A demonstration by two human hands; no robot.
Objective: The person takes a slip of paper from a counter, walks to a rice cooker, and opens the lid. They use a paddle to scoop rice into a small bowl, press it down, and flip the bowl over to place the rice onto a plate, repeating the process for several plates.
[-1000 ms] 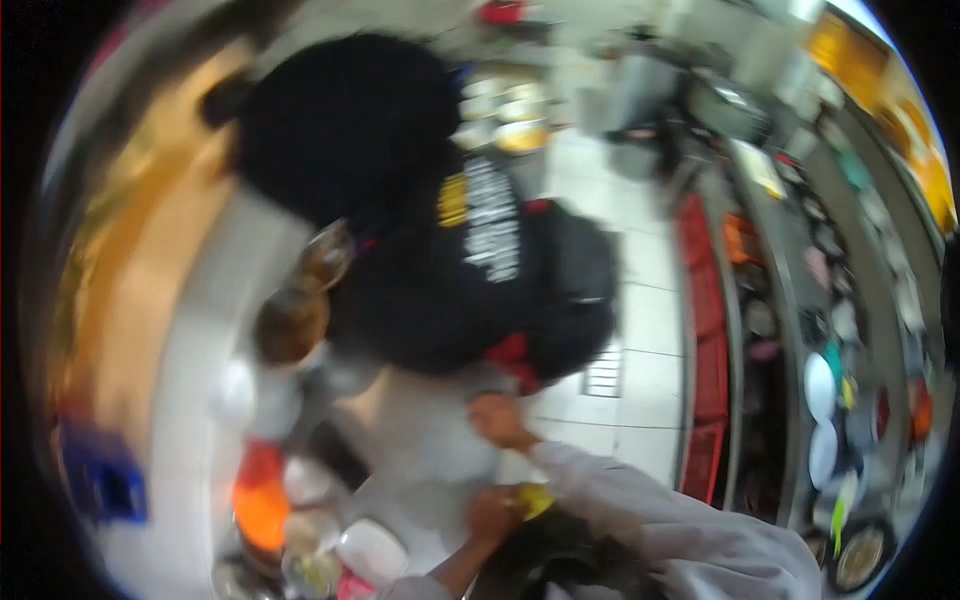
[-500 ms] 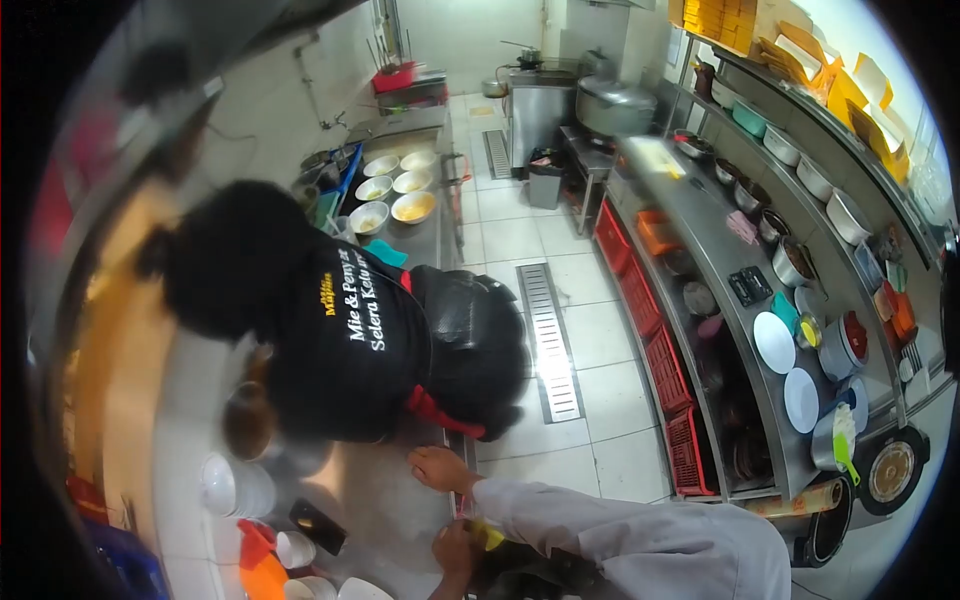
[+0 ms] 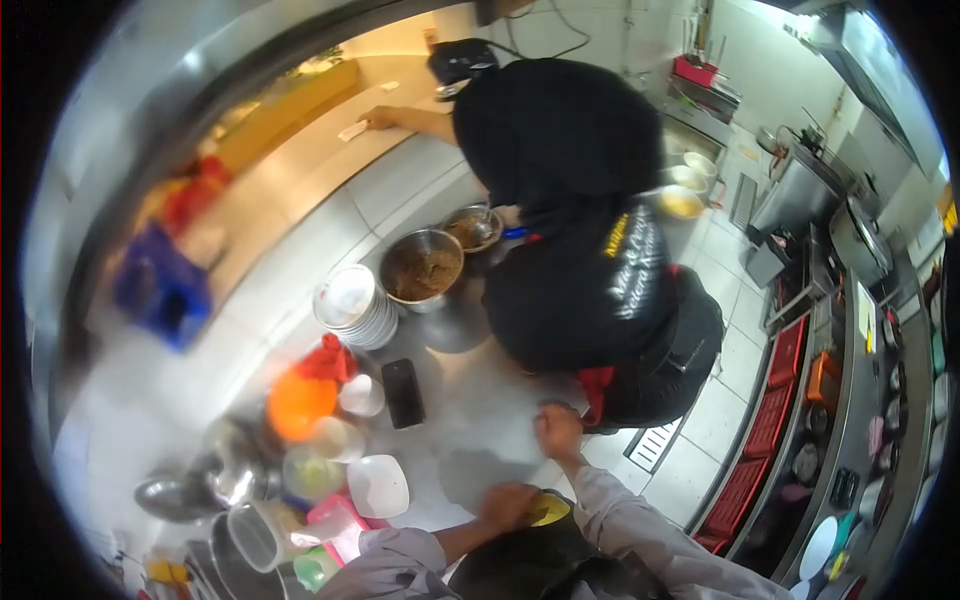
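My left hand (image 3: 508,507) is low over the steel counter (image 3: 450,425) at its front edge, beside a yellow patch (image 3: 550,509) against my dark clothing. Its fingers are blurred and partly turned away, so I cannot tell whether they hold anything. Farther right, my right hand (image 3: 559,431) rests at the counter edge with its fingers curled in and no object showing. It is close behind a person in black (image 3: 590,260), who leans over the counter and reaches to the ledge. A dark phone (image 3: 403,393) lies flat left of my hands, and a white square dish (image 3: 379,486) is nearer my left forearm.
Stacked white bowls (image 3: 356,308) stand beside a steel bowl of brown food (image 3: 421,268). An orange container (image 3: 302,404), cups and plastic tubs crowd the left. Red crates (image 3: 770,420) line the shelf on the right, across the tiled aisle.
My view has swung left, bringing the ledge, food bowls and tubs into sight. The person in black now stretches an arm to the ledge. Both my hands remain near the counter edge.
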